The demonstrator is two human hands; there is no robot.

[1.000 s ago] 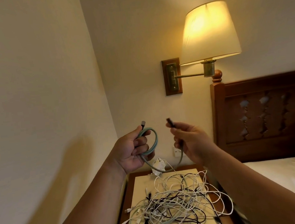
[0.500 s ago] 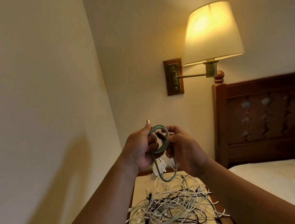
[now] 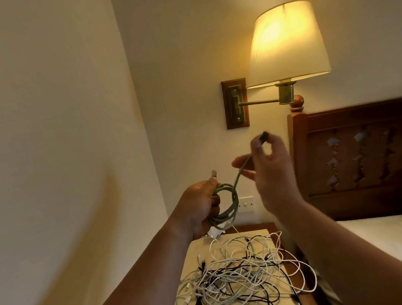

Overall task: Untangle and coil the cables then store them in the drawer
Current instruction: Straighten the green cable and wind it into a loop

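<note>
Left grip (image 3: 199, 209) is holding the coiled green cable (image 3: 233, 206) above the far edge of the bench (image 3: 196, 250), fingers curled round the loops, with the silver plug (image 3: 213, 173) pointing upward. Right grip (image 3: 272, 169) is pinching the cable's dark plug (image 3: 264, 137) between thumb and forefinger, higher and to the right. The tangled cables (image 3: 234, 274) are lying across the bench, spilling over its right edge.
</note>
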